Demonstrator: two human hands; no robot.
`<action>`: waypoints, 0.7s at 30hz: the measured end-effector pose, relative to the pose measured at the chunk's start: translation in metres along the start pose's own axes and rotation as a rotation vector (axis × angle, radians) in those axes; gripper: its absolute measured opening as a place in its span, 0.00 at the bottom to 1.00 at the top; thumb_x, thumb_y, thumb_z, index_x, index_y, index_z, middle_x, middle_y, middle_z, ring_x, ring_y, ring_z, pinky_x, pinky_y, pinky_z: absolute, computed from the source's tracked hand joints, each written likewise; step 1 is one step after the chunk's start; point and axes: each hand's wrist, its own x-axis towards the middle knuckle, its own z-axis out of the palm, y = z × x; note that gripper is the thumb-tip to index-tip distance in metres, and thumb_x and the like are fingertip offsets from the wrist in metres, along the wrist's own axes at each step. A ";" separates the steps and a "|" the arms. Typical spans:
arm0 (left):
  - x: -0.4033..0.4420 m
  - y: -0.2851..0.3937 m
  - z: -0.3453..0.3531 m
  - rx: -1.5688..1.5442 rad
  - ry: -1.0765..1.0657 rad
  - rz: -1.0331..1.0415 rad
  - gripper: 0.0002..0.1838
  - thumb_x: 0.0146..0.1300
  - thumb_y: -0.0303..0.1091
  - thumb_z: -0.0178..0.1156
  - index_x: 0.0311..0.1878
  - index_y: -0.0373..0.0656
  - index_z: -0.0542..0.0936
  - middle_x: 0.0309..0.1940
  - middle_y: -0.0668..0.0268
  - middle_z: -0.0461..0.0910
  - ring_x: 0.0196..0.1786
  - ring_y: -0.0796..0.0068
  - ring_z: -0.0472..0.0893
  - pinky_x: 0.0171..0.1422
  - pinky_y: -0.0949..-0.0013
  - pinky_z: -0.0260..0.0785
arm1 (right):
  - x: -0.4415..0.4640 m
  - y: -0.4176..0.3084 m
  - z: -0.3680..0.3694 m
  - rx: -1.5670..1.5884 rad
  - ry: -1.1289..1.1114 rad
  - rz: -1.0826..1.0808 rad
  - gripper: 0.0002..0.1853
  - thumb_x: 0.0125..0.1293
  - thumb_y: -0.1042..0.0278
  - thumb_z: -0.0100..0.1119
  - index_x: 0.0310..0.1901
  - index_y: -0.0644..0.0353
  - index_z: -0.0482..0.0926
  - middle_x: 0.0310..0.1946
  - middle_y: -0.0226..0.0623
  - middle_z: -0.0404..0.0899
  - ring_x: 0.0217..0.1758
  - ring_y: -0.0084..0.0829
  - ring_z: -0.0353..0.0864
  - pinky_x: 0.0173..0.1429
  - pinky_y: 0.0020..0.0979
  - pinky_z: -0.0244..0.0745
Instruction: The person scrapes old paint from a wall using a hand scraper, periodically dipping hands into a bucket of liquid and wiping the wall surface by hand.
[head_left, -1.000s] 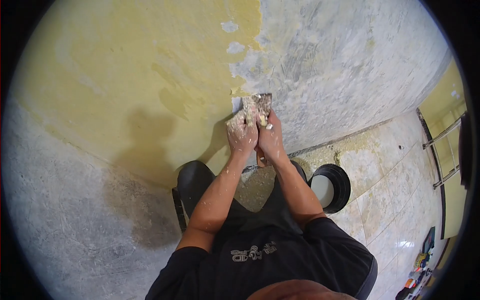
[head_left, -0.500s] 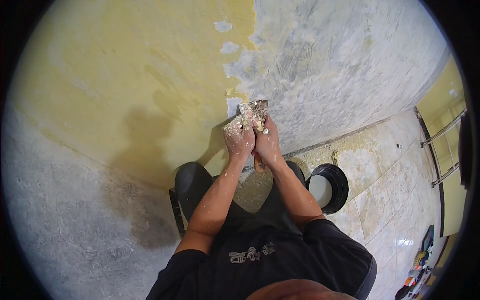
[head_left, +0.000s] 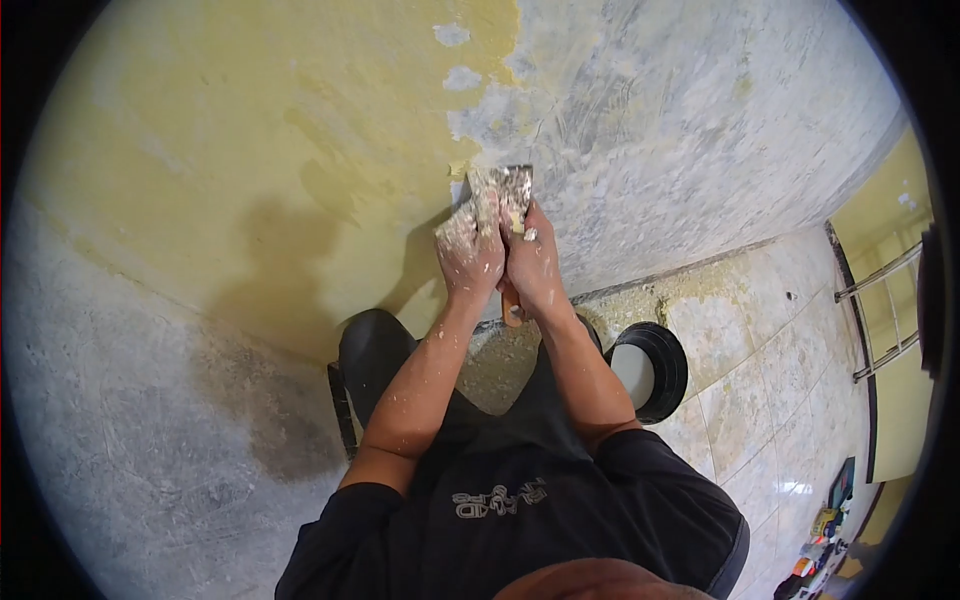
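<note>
Scraper (head_left: 519, 186) appears against the wall (head_left: 650, 130) at the ragged edge of yellow paint (head_left: 240, 120). Right hand (head_left: 536, 265) grips it; left hand (head_left: 472, 255) clasps too, fingers along the blade. Versus half a second ago: blade higher, covering more of the bare patch (head_left: 456, 191). Judged an upward scraping stroke.

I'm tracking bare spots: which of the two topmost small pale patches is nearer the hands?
The lower patch; the upper patch sits farther away, nearer the picture's top.
</note>
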 end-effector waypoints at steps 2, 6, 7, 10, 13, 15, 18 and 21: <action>-0.003 -0.022 0.004 -0.010 0.060 0.206 0.17 0.66 0.40 0.55 0.30 0.34 0.79 0.18 0.55 0.76 0.21 0.64 0.74 0.29 0.62 0.66 | 0.011 0.036 -0.009 -0.200 0.028 -0.222 0.14 0.72 0.63 0.46 0.50 0.64 0.70 0.22 0.33 0.74 0.14 0.19 0.66 0.16 0.24 0.61; 0.000 0.000 0.000 0.029 0.097 0.102 0.18 0.66 0.41 0.54 0.29 0.33 0.78 0.18 0.53 0.76 0.21 0.62 0.74 0.29 0.61 0.65 | 0.008 0.011 0.004 -0.131 0.053 -0.222 0.13 0.71 0.65 0.45 0.50 0.64 0.69 0.23 0.35 0.74 0.13 0.21 0.67 0.15 0.25 0.62; 0.005 0.011 -0.005 0.007 0.044 0.043 0.18 0.66 0.41 0.54 0.29 0.33 0.78 0.18 0.53 0.75 0.21 0.63 0.73 0.29 0.61 0.65 | 0.006 -0.011 0.009 -0.082 0.018 -0.111 0.13 0.71 0.65 0.45 0.51 0.64 0.69 0.24 0.36 0.75 0.13 0.22 0.68 0.15 0.25 0.62; 0.004 -0.017 -0.001 0.001 0.025 0.161 0.20 0.67 0.43 0.54 0.29 0.33 0.79 0.16 0.56 0.75 0.20 0.67 0.73 0.28 0.62 0.64 | 0.004 -0.003 0.005 -0.036 -0.030 -0.054 0.13 0.71 0.67 0.46 0.51 0.64 0.70 0.26 0.35 0.76 0.14 0.22 0.69 0.15 0.25 0.62; -0.006 -0.021 -0.001 0.079 0.111 0.123 0.22 0.67 0.46 0.54 0.28 0.35 0.79 0.17 0.61 0.75 0.20 0.73 0.72 0.26 0.64 0.64 | 0.001 0.011 0.010 -0.065 0.017 -0.109 0.11 0.71 0.66 0.46 0.48 0.64 0.69 0.22 0.34 0.73 0.13 0.21 0.67 0.14 0.25 0.61; 0.007 -0.008 -0.003 -0.004 0.070 0.023 0.22 0.67 0.46 0.54 0.28 0.35 0.79 0.17 0.59 0.76 0.20 0.71 0.72 0.27 0.63 0.64 | 0.003 -0.016 0.013 -0.041 -0.014 -0.054 0.13 0.71 0.65 0.46 0.50 0.64 0.69 0.23 0.34 0.74 0.13 0.21 0.68 0.14 0.25 0.61; 0.004 0.008 -0.012 -0.108 -0.021 -0.207 0.21 0.67 0.45 0.54 0.29 0.35 0.79 0.19 0.57 0.78 0.21 0.66 0.74 0.29 0.60 0.65 | -0.002 -0.005 0.009 -0.058 -0.034 -0.027 0.13 0.71 0.65 0.46 0.51 0.64 0.69 0.24 0.35 0.75 0.13 0.21 0.67 0.14 0.25 0.61; -0.011 -0.023 -0.004 0.031 0.090 0.049 0.19 0.66 0.45 0.55 0.34 0.36 0.80 0.21 0.62 0.80 0.23 0.71 0.77 0.31 0.62 0.67 | -0.003 0.012 0.011 -0.057 0.013 0.014 0.11 0.70 0.66 0.47 0.47 0.64 0.70 0.22 0.33 0.74 0.11 0.20 0.66 0.14 0.24 0.61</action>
